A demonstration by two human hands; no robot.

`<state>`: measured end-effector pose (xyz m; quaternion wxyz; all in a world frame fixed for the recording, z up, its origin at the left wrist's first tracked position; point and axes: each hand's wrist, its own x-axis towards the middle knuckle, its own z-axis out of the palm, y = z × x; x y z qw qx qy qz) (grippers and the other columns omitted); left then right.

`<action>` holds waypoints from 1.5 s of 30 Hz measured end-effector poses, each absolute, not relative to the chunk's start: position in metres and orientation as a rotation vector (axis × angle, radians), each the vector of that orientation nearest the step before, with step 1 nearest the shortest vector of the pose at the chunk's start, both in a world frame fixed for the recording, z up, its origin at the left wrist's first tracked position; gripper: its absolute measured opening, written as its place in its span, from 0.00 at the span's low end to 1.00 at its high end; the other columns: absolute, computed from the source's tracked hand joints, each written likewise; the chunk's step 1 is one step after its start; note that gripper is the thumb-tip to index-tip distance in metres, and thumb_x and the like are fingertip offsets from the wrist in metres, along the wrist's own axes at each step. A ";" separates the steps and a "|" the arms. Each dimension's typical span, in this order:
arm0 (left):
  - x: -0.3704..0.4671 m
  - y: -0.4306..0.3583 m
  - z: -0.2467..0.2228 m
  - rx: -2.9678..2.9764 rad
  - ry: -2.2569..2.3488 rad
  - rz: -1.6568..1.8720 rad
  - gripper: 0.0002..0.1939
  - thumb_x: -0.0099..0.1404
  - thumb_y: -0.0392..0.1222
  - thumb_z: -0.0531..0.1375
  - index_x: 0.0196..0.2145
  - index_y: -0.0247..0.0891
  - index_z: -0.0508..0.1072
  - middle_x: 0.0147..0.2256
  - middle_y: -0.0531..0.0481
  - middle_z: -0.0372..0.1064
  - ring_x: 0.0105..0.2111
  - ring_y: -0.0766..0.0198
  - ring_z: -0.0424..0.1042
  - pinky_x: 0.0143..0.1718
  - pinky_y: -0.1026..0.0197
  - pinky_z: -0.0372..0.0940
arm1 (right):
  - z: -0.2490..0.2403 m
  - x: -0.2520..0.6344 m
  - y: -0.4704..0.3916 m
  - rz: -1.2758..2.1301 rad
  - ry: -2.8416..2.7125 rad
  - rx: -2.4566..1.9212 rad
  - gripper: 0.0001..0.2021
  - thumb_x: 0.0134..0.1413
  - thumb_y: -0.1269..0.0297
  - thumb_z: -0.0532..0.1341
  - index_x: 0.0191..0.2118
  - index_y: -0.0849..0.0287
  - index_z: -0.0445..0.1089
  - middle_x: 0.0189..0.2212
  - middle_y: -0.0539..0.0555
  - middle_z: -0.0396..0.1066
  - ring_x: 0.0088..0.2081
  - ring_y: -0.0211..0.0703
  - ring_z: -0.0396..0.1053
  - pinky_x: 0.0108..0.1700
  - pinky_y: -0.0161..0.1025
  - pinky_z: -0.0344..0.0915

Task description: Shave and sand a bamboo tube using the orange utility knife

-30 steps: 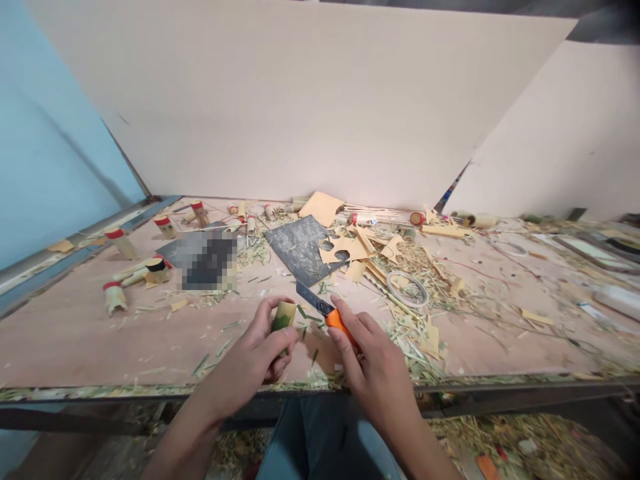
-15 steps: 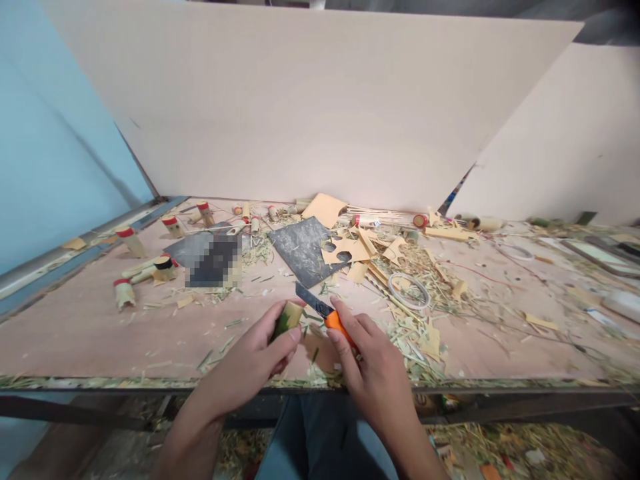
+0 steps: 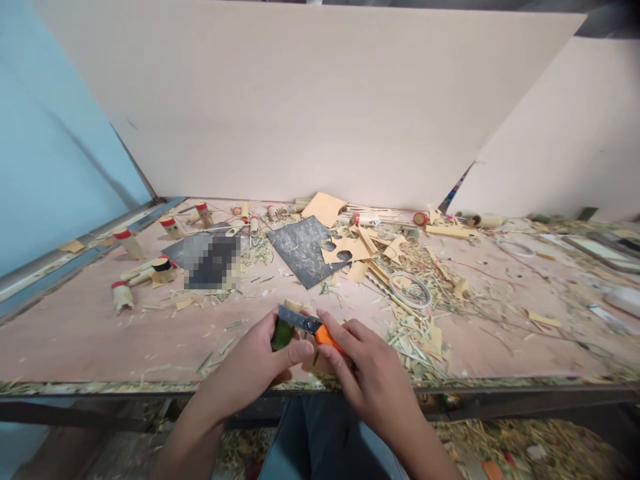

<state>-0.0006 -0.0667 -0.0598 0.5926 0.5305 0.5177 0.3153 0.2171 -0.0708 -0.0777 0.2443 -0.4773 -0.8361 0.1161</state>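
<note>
- Two things are being held above the table (image 3: 165, 333): the left hand (image 3: 253, 360) is curling around a short bamboo piece (image 3: 283, 335), thumb extending toward the knife side.
- The right hand (image 3: 370, 360) is pinching a utility knife (image 3: 311, 325) by its orange handle, between thumb and fingers.
- The bamboo piece is showing dark green skin and a pale upper end; the blade is crossing in front, though contact is hard to confirm.
- Both forearms (image 3: 197, 417) are angling inward from below.

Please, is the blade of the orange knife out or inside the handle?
Out: the dark blade extends past the orange handle, which the right hand holds.
</note>
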 end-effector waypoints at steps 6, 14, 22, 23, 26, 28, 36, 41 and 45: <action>0.002 -0.065 -0.058 1.496 1.208 0.824 0.22 0.66 0.57 0.67 0.49 0.42 0.70 0.42 0.53 0.76 0.43 0.57 0.72 0.44 0.60 0.65 | -0.072 0.216 -0.070 0.358 -2.438 -1.211 0.25 0.76 0.53 0.49 0.74 0.46 0.55 0.39 0.55 0.71 0.39 0.47 0.71 0.38 0.40 0.65; 0.008 -0.067 -0.054 1.524 1.313 0.818 0.17 0.66 0.52 0.67 0.47 0.41 0.71 0.41 0.54 0.78 0.43 0.56 0.73 0.45 0.59 0.64 | -0.077 0.215 -0.072 0.311 -2.388 -1.255 0.24 0.76 0.53 0.49 0.72 0.47 0.59 0.41 0.56 0.71 0.39 0.47 0.71 0.39 0.41 0.65; 0.009 -0.062 -0.057 1.568 1.352 0.825 0.14 0.66 0.52 0.66 0.44 0.42 0.74 0.41 0.53 0.78 0.43 0.54 0.74 0.44 0.60 0.64 | -0.080 0.213 -0.073 0.256 -2.374 -1.305 0.24 0.75 0.55 0.51 0.72 0.47 0.59 0.40 0.56 0.72 0.39 0.48 0.73 0.39 0.41 0.67; 0.010 -0.062 -0.058 1.573 1.389 0.814 0.15 0.66 0.55 0.66 0.42 0.42 0.75 0.41 0.52 0.78 0.43 0.54 0.74 0.44 0.59 0.64 | -0.080 0.212 -0.073 0.244 -2.369 -1.309 0.24 0.74 0.55 0.51 0.71 0.47 0.59 0.40 0.55 0.72 0.39 0.49 0.73 0.38 0.41 0.67; 0.011 -0.063 -0.063 1.577 1.521 0.801 0.21 0.68 0.62 0.61 0.38 0.40 0.73 0.35 0.51 0.75 0.38 0.54 0.72 0.37 0.59 0.63 | -0.082 0.208 -0.069 0.186 -2.234 -1.434 0.24 0.75 0.54 0.50 0.71 0.49 0.60 0.38 0.55 0.72 0.36 0.48 0.74 0.34 0.40 0.66; 0.010 -0.065 -0.066 1.566 1.552 0.826 0.23 0.70 0.65 0.57 0.36 0.41 0.70 0.29 0.54 0.69 0.31 0.58 0.69 0.32 0.61 0.60 | -0.084 0.205 -0.066 0.141 -2.092 -1.549 0.24 0.76 0.53 0.49 0.71 0.51 0.61 0.38 0.56 0.73 0.35 0.48 0.74 0.32 0.39 0.65; 0.002 -0.065 -0.067 1.397 1.321 0.799 0.22 0.73 0.64 0.54 0.44 0.42 0.67 0.30 0.56 0.67 0.25 0.66 0.61 0.26 0.64 0.58 | -0.085 0.206 -0.067 0.128 -1.997 -1.500 0.24 0.76 0.53 0.49 0.69 0.52 0.64 0.38 0.55 0.74 0.36 0.47 0.76 0.34 0.38 0.68; -0.002 -0.065 -0.061 1.291 1.143 0.739 0.27 0.69 0.64 0.61 0.52 0.41 0.62 0.29 0.60 0.58 0.23 0.69 0.57 0.24 0.67 0.56 | -0.074 0.216 -0.060 0.289 -2.150 -1.347 0.23 0.75 0.56 0.51 0.69 0.54 0.63 0.41 0.57 0.74 0.38 0.47 0.75 0.39 0.38 0.71; -0.002 -0.064 -0.060 1.309 1.161 0.746 0.28 0.69 0.65 0.59 0.55 0.42 0.62 0.31 0.59 0.58 0.24 0.70 0.56 0.24 0.67 0.56 | -0.068 0.226 -0.056 0.343 -2.226 -1.212 0.24 0.75 0.58 0.52 0.71 0.52 0.59 0.43 0.57 0.73 0.40 0.46 0.74 0.42 0.39 0.71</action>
